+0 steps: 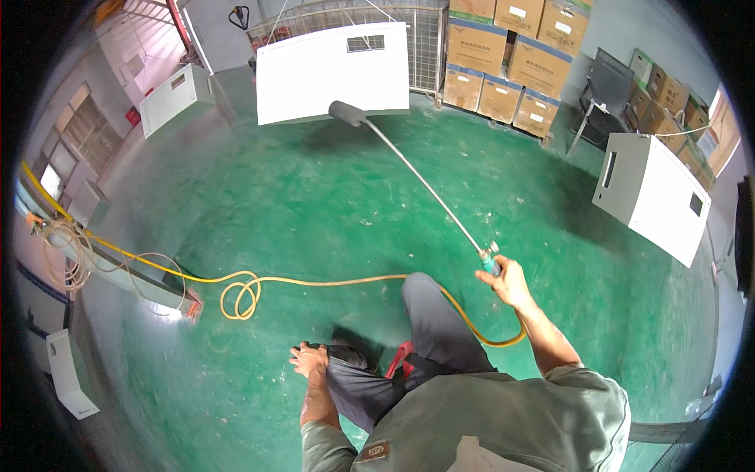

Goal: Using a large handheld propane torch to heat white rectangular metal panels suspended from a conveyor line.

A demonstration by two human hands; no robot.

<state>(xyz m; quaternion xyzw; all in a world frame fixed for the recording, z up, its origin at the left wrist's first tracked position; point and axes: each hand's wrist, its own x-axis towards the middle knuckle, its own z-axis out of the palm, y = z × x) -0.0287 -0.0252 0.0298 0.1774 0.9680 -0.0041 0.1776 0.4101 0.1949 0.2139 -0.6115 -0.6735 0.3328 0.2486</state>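
My right hand (513, 285) is closed round the teal handle of a gas torch (425, 182), a long thin metal tube with a valve near the grip. Its dark, wide cylindrical head appears in front of the lower edge of a white sheet-metal panel (314, 75); whether they touch, I cannot tell. No flame is visible. The panel has a rectangular cutout at upper right and hangs from thin lines. From the grip, a yellow hose (346, 280) runs behind my leg and off to the left. My left hand (310, 359) lies on my bent left knee, fingers spread, holding nothing.
Stacked cardboard boxes (476, 47) and a black chair (605, 90) stand at the back right. White cabinet-like metal pieces are at the right (657, 197) and far left (174, 98). The hose loops on the green floor (314, 204). A wire-mesh cage (426, 47) stands behind the panel.
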